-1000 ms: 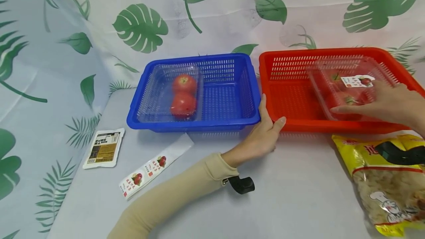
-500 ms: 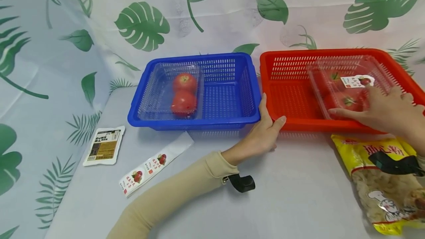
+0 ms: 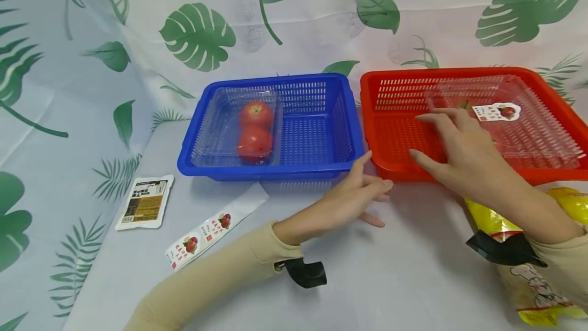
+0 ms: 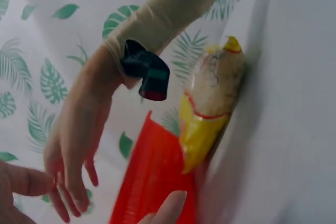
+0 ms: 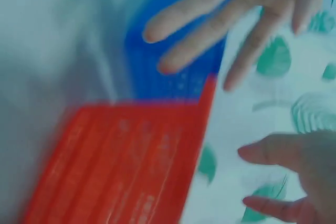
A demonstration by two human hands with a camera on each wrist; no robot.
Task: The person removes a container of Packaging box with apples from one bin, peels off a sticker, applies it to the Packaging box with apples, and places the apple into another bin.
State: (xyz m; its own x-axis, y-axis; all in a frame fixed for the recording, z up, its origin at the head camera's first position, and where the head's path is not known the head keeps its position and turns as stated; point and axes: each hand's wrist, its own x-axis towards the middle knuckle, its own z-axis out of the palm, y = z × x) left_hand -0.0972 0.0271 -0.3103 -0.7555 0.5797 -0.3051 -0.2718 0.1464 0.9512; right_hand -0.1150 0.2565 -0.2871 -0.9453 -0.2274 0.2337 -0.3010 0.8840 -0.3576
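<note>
- The right hand, spread and grasping nothing, hung over the red basket's front edge.
- The left hand, fingers loose, gripless, was near the blue basket's front right corner.
- A labelled box lay by the red basket's right edge.
- 2 tomatoes sat toward the blue basket's left edge.

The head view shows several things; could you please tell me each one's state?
Blue basket: upright, partly filled
Red basket: upright, partly filled
Unlabelled box: apparently closed, two tomatoes inside
Labelled box: apparently closed, tomatoes inside
Sticker strip: lying flat
White-edged packet: lying flat
Yellow bag: filled, partly hidden
</note>
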